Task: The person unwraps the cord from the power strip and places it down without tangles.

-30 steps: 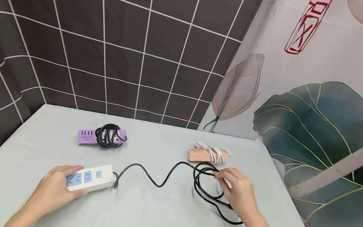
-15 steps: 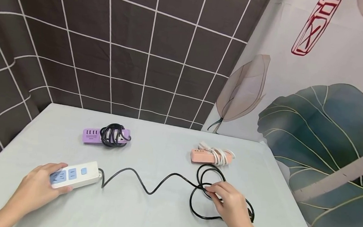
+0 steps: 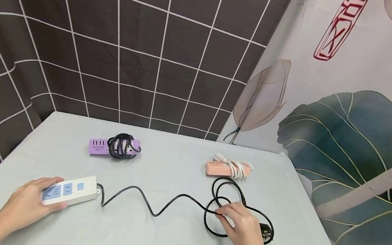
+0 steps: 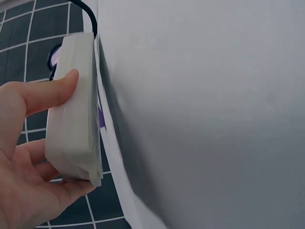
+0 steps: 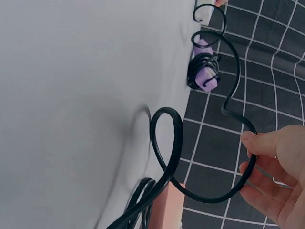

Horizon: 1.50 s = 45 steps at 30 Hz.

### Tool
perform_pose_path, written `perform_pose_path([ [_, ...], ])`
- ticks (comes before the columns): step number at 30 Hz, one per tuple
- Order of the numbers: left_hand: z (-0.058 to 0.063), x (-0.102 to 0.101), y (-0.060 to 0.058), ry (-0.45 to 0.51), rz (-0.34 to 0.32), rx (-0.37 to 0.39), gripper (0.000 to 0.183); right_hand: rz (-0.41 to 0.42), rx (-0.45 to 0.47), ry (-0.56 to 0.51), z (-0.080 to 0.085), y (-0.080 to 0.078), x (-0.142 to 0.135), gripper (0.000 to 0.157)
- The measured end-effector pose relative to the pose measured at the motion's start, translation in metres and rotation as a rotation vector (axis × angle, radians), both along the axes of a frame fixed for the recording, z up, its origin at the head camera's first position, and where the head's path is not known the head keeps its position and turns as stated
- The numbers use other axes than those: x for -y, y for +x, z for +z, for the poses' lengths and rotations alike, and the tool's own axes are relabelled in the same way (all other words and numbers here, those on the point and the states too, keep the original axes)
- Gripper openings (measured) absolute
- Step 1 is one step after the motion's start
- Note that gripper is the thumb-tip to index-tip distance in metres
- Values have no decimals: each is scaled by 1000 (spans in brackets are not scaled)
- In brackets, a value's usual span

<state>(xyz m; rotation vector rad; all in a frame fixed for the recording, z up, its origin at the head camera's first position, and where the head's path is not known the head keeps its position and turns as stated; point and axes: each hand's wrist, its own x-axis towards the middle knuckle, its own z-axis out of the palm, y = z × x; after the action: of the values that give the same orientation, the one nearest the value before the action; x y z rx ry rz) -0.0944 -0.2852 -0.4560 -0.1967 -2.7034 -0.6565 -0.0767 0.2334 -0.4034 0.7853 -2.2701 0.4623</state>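
My left hand (image 3: 26,201) grips the left end of a white power strip (image 3: 87,190) with blue sockets, thumb along the near side and fingers over the far side. From the strip's right end a black cord (image 3: 150,208) runs in waves across the table to my right hand (image 3: 243,228), which pinches it between thumb and fingertips. Loose loops of the cord lie around and behind that hand. The black plug (image 3: 265,232) lies just right of the right hand, partly hidden by it. In the right wrist view, the cord (image 5: 177,138) makes a loop near the fingers.
At the back left of the white table (image 3: 173,155) sits a purple power strip (image 3: 98,146) wrapped in its black cord. A pink power strip (image 3: 214,168) wrapped in white cord lies at the back right, close behind the loops. A dark gridded cloth (image 3: 135,69) hangs behind.
The left hand has moved left with the white power strip. My right hand has slid left and nearer with the pinched cord, and the plug has come into view.
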Motion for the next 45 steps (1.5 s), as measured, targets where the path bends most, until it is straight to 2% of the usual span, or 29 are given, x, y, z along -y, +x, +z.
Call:
perform_pose_path([
  [3, -3, 5, 0, 4, 1, 8, 74, 22, -3, 14, -2, 0, 3, 3],
  [7, -6, 9, -1, -11, -2, 9, 75, 65, -29, 53, -5, 0, 9, 8],
  [12, -3, 11, -1, -89, 1, 58, 80, 142, -28, 81, -9, -1, 16, 9],
  [16, 0, 15, -1, -142, 7, 122, 82, 200, -8, 98, -11, -3, 21, 21],
  [19, 1, 19, 0, -160, 9, 141, 81, 223, -24, 102, -11, -6, 25, 31],
  [22, 2, 22, 0, -160, 18, 138, 78, 245, -33, 105, -11, -8, 28, 35],
  [25, 2, 26, 0, -159, 33, 144, 76, 293, -37, 119, -12, -9, 32, 32],
  [29, 1, 30, -1, -160, 41, 162, 76, 374, -73, 175, -14, -11, 37, 28],
  [34, 1, 32, -2, -143, 30, 163, 74, 443, -105, 302, -17, -10, 44, 31],
  [40, 1, 32, -2, -138, 35, 190, 75, 390, -180, 482, -23, -8, 54, 24],
  [45, 1, 30, -1, -124, 45, 191, 75, 368, -203, 508, -24, -7, 59, 25],
])
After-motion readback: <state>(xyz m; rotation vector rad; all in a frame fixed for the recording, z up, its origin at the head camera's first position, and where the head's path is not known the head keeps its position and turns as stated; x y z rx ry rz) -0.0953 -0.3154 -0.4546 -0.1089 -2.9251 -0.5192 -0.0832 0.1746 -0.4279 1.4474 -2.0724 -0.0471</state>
